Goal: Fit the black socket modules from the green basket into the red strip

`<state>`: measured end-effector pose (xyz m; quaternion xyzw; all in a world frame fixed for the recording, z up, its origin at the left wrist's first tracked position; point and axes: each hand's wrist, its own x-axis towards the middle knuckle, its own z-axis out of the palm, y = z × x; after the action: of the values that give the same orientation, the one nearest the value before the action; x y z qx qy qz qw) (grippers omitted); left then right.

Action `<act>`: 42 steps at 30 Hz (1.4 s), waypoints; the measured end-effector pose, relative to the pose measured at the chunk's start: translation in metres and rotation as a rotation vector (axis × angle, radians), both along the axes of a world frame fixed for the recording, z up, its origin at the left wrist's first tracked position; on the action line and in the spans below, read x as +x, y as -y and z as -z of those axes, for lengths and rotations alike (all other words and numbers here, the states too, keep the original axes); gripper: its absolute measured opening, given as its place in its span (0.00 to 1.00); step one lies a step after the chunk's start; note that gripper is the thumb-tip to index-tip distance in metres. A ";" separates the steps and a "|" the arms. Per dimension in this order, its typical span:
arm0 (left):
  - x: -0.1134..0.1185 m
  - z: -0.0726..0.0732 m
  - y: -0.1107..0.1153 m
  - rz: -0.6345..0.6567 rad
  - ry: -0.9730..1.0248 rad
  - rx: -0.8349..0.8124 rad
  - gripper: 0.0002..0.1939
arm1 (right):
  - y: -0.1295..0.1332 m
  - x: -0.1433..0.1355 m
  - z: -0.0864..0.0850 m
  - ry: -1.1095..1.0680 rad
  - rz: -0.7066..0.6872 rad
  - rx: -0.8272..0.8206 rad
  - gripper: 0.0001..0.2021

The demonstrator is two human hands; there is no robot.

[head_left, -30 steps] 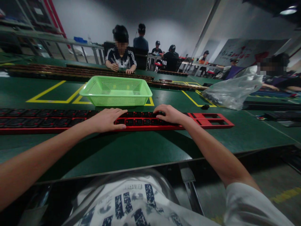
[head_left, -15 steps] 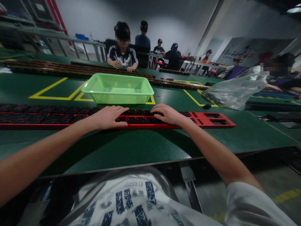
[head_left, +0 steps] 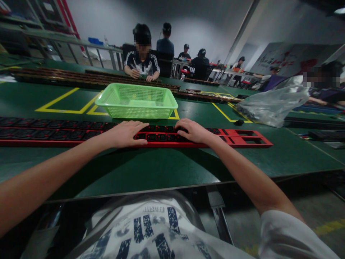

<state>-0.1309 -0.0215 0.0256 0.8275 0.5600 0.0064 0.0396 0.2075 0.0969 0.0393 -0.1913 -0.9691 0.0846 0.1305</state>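
Two long red rails (head_left: 242, 145) with rows of black sockets (head_left: 162, 137) lie side by side across the green table. My left hand (head_left: 126, 134) rests on them left of the middle, thumb and fingers apart. Further right, my right hand (head_left: 193, 131) lies over the same rails with its fingers curved down onto the black parts. Whether a small piece is under those fingertips is hidden. At the right end the rails show rectangular openings without sockets.
Behind the rails stands a light green basket (head_left: 137, 111). A clear plastic bag (head_left: 272, 104) lies at the right, with a small black piece (head_left: 239, 122) beside it. Dark strips (head_left: 88, 81) lie further back, where a person (head_left: 142, 64) sits.
The whole view has shifted slightly. Both hands stay at the same places on the rails.
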 end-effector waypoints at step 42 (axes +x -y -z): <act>0.001 0.000 0.000 0.000 -0.006 0.002 0.52 | 0.005 0.002 0.003 0.014 -0.032 -0.097 0.30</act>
<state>-0.1304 -0.0214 0.0257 0.8276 0.5601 0.0045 0.0374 0.2100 0.0920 0.0365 -0.1825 -0.9677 0.1323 0.1131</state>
